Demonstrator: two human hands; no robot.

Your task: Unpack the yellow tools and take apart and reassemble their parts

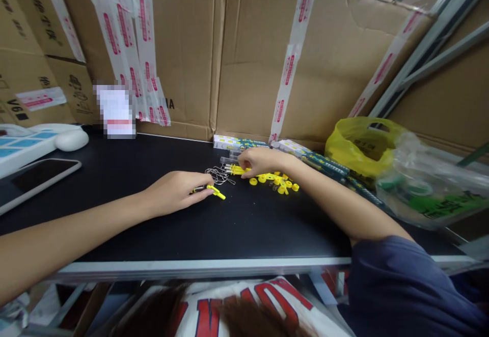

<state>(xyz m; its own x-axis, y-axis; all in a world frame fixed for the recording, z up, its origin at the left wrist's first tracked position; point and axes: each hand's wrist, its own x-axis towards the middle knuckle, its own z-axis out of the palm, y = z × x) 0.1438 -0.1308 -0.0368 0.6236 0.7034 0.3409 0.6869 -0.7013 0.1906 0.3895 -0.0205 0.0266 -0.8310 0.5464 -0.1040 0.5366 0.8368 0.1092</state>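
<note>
My left hand (176, 191) rests on the black table (160, 230), fingers closed on a small yellow clip piece (216, 191) with a metal part. My right hand (258, 161) reaches further back, fingers pinched on a yellow stick-like piece (234, 170). Between the hands lies a bunch of thin metal wire clips (219, 175). Several small yellow rings and caps (278, 181) are scattered just right of my right hand. Flat printed packets (231, 143) lie behind, against the cardboard.
A yellow plastic bag (359, 146) and a clear bag with green items (428, 187) sit at the right. A phone (36, 175) and a white device (30, 141) lie at the left. Cardboard boxes (244, 47) wall off the back. The table's metal front edge (198, 267) is near my body.
</note>
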